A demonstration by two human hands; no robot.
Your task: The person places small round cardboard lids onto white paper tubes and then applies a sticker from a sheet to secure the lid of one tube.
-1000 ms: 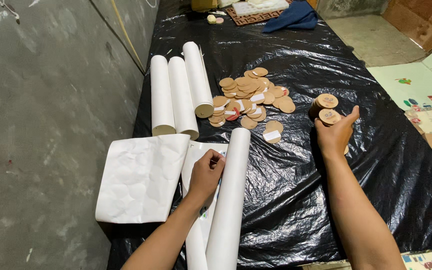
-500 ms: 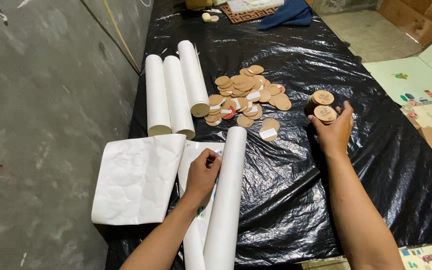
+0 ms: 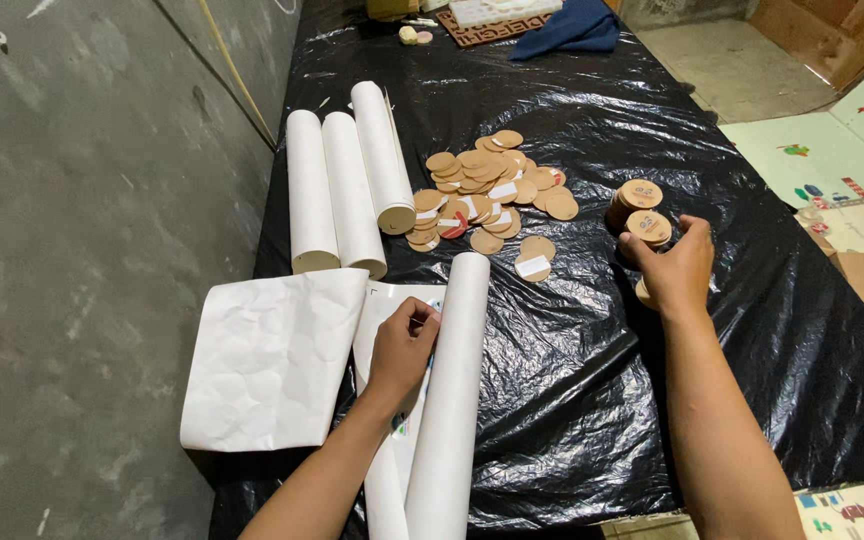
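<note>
Right hand [image 3: 677, 268] closed around a short stack of tan cardboard discs [image 3: 649, 228], gripped on edge at the right of the worktop [image 3: 572, 400]; a second stack of the same discs [image 3: 637, 196] stands just beyond it, touching or nearly touching — which one cannot be told. Both top discs carry a small dark mark.

Left hand [image 3: 404, 345] at the near left, fingers curled down onto a flat printed sheet [image 3: 382, 310]; whether they pinch its edge cannot be told. Just right of this hand lies a long white paper roll [image 3: 452, 390], running from the near edge toward the far side, its round end close to the disc pile. Left of the hand, a crumpled white sheet [image 3: 272, 360] lies flat, partly overhanging the worktop's left edge.

Centre of the worktop — a loose pile of tan discs [image 3: 487, 190], several bearing white labels, one with a red mark; two discs [image 3: 534, 258] lie apart at its near side. To the far left of the pile, three white rolls [image 3: 347, 180] lie side by side, tan cores facing near.

The worktop is covered in wrinkled black plastic film. At its far end: a blue cloth [image 3: 567, 28] and a brown fretwork panel [image 3: 487, 25]. Grey concrete floor [image 3: 82, 250] to the left; coloured play mats [image 3: 842, 150] to the right.
</note>
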